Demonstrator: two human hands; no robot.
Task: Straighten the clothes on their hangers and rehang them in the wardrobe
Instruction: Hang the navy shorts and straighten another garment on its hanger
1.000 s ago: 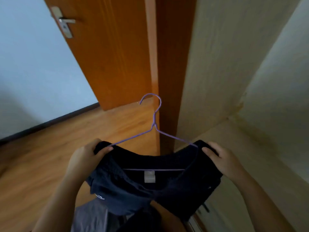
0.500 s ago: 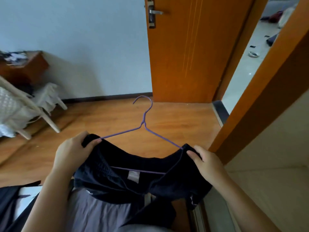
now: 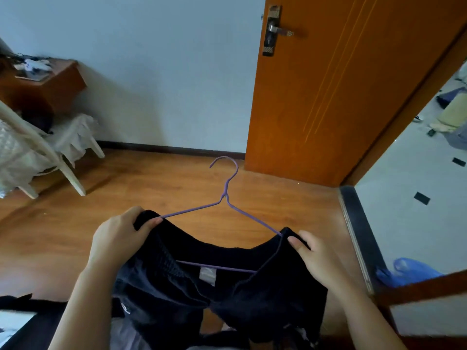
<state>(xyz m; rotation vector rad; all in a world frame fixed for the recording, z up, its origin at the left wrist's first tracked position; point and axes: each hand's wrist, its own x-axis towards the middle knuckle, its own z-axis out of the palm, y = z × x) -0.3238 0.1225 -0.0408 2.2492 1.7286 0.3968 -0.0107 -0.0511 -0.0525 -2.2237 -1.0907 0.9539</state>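
Observation:
A dark navy garment (image 3: 192,281) with an elastic waistband and a white label hangs on a thin purple wire hanger (image 3: 227,195), held flat in front of me above the floor. My left hand (image 3: 118,238) grips the garment's left end over the hanger's shoulder. At the other shoulder my right hand (image 3: 316,258) holds the right end, thumb on top of the cloth. The hook points away from me, toward the door. No wardrobe shows in this view.
An orange wooden door (image 3: 341,84) stands open ahead right, with a tiled room (image 3: 414,210) beyond its dark threshold. A white chair (image 3: 43,150) draped with cloth and a brown side table (image 3: 43,84) stand at the left. Blue plastic bag (image 3: 409,271) lies right.
My view has swung left, from the wardrobe's pale panel to the bedroom floor and door. Both hands keep the same hold on the garment and hanger.

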